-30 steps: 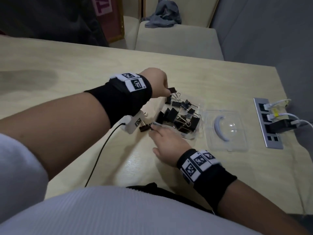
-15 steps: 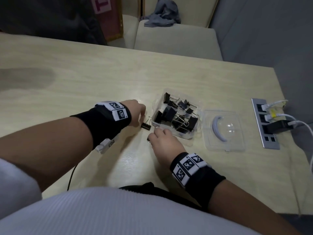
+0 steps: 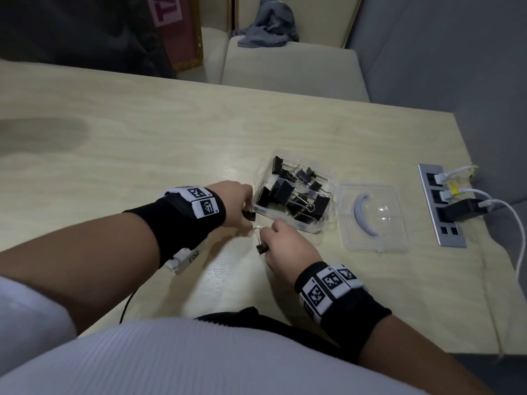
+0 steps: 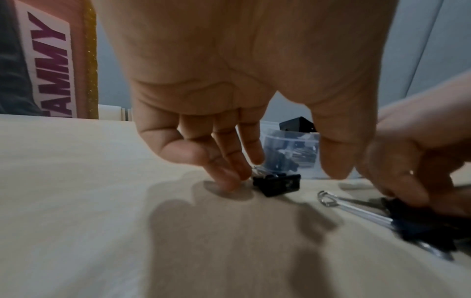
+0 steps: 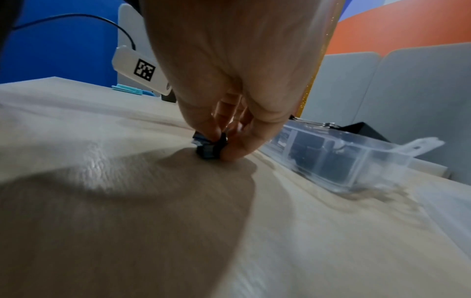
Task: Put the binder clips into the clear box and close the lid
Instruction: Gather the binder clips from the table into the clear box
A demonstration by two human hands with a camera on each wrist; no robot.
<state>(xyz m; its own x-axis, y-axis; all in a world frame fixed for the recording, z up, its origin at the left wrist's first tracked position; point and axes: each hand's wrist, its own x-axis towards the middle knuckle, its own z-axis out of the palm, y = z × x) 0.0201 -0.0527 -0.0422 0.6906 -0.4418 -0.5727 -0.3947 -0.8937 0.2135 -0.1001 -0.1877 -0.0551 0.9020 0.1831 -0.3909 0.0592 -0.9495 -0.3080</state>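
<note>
A clear box (image 3: 258, 178) on the wooden table (image 3: 142, 166) holds several black binder clips (image 3: 288, 192). Its hinged lid (image 3: 373, 218) lies open flat to the right. Just left of the box, a loose clip (image 4: 276, 184) lies on the table. My left hand (image 4: 293, 169) reaches down over it, fingertips (image 4: 242, 173) at its wire handles, thumb apart. Near the box's front corner, my right hand (image 5: 221, 149) pinches a second clip (image 5: 210, 149) against the table, its wire handle (image 4: 356, 205) sticking out to the left.
A metal power strip (image 3: 440, 206) with plugged white cables (image 3: 507, 212) is set into the table at the right. Beige chairs (image 3: 291, 69) stand beyond the far edge. A black cable (image 3: 128, 306) runs from my left wrist toward my body.
My left hand came back from over the box and dropped to the loose clip left of it. My right hand stayed at the front corner and pinched its clip.
</note>
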